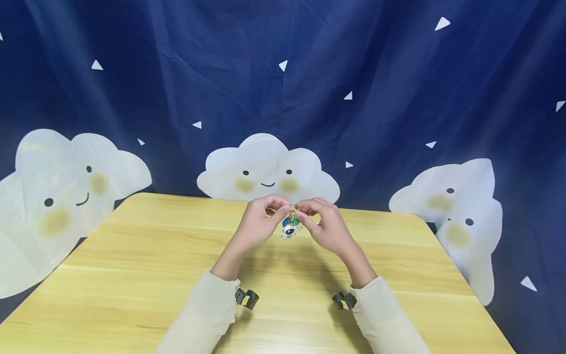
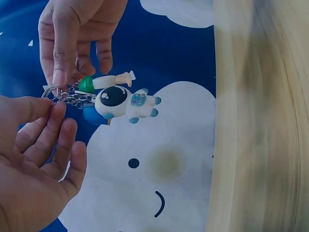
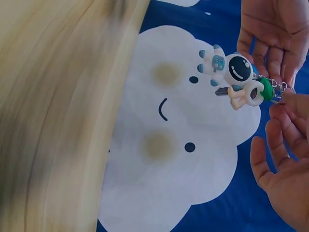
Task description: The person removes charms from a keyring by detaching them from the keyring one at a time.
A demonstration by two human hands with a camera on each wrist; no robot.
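Both hands are raised over the wooden table (image 1: pixel 177 275), their fingertips meeting at a metal key ring (image 2: pixel 47 91). Thumb and finger of my left hand (image 1: pixel 259 221) pinch the ring from one side. My right hand (image 1: pixel 329 226) pinches it from the other. From short chains hang a white astronaut figure (image 2: pixel 113 99) with a dark visor and blue-tipped limbs, and a smaller charm (image 2: pixel 87 84) with a green top. A blue piece (image 2: pixel 91 115) shows behind the astronaut. In the right wrist view a dark key blade (image 3: pixel 221 91) sticks out beside the charms.
A dark blue curtain (image 1: pixel 247 88) with white clouds and small triangles hangs behind the table's far edge. Small black cameras (image 1: pixel 246 298) sit at both wrists, by the cuffs of the light sleeves (image 1: pixel 199 314).
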